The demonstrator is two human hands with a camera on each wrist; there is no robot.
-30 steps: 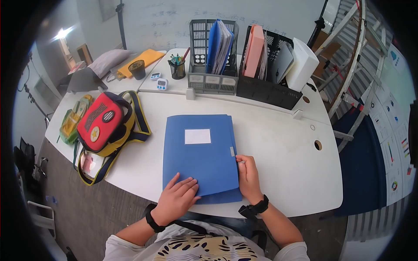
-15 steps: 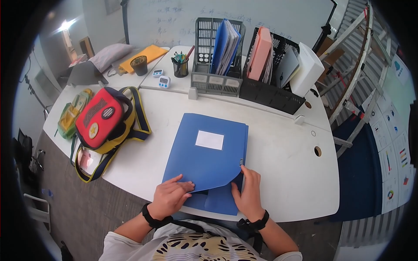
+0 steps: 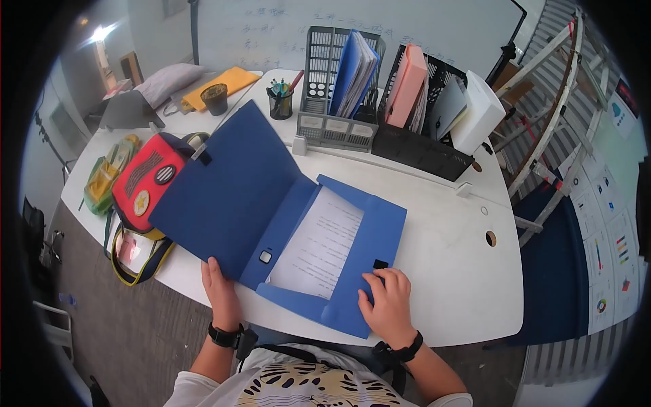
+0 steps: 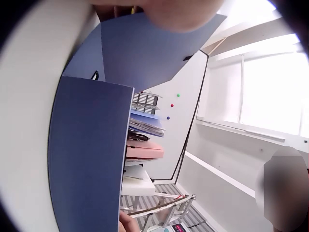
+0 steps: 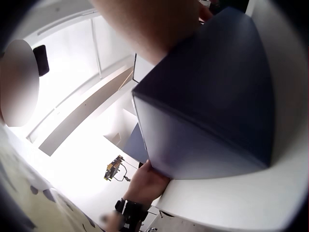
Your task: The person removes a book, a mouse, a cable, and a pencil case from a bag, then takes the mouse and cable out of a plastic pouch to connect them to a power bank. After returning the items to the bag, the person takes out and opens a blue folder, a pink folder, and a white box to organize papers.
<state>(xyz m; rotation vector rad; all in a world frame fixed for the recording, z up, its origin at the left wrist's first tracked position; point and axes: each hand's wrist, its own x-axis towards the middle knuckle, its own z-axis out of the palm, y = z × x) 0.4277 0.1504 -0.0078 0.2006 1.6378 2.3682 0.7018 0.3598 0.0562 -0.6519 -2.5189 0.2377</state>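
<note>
A blue document box [image 3: 385, 224] lies opened out in the head view, turned at an angle on the desk. Its cover [image 3: 230, 183] leans up to the left, over part of the backpack. Printed white paper [image 3: 319, 251] shows inside, framed by the blue flaps. My left hand [image 3: 221, 295] holds the cover's lower edge, thumb on the inner face; in the left wrist view some fingers [image 4: 110, 12] show behind that edge. My right hand [image 3: 390, 305] rests on the right flap beside a small black fastener patch [image 3: 380, 264]. The right fingertips are hidden in the right wrist view.
A red and yellow backpack [image 3: 146, 180] and a green pouch [image 3: 108, 180] stand at the left. Along the back are a pen cup [image 3: 280, 105], a grey file rack [image 3: 336, 130] and a black one [image 3: 420, 150] with folders. A ladder [image 3: 549, 136] stands beyond the right edge.
The cover has swung up and over to the left with my left hand, baring the paper. My right hand has moved from the cover's edge onto the flap.
</note>
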